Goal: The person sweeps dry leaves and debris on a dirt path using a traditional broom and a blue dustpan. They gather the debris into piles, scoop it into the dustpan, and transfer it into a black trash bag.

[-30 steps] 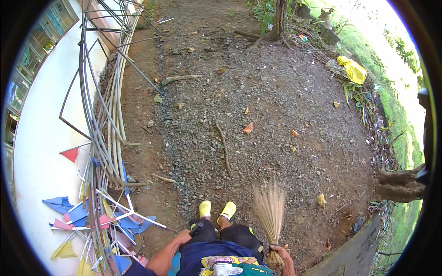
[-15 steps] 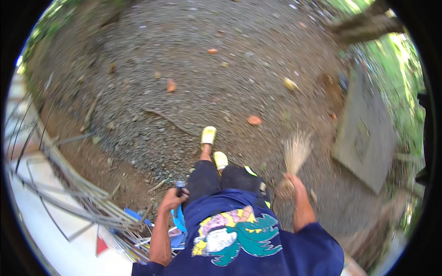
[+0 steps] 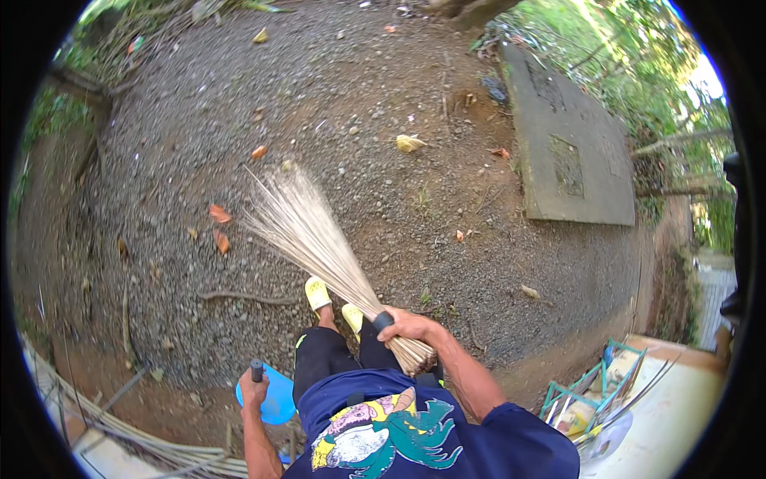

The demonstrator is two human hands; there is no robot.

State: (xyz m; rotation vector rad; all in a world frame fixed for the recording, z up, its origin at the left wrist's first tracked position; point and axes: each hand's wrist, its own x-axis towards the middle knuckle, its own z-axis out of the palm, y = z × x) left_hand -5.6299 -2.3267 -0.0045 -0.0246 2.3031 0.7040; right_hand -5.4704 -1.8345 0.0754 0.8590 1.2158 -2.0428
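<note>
Where head view looks down: right hand (image 3: 408,327), fingers wrapped round bound end of pale straw stick broom (image 3: 319,235), bristles fanned up-left over gravel ground (image 3: 383,199). Left hand (image 3: 255,389), fingers closed on dark handle of blue plastic dustpan (image 3: 275,399), held low beside left leg. Yellow slippers (image 3: 317,294) on gravel below broom. Orange fallen leaves (image 3: 219,214) just left of bristles. Grey concrete slab (image 3: 566,152) upper right, well apart.

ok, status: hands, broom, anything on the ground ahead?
Right hand grips broom, bristles fanned out over gravel. Left hand holds blue dustpan by its handle. Scattered leaves ahead, concrete slab to the right.
</note>
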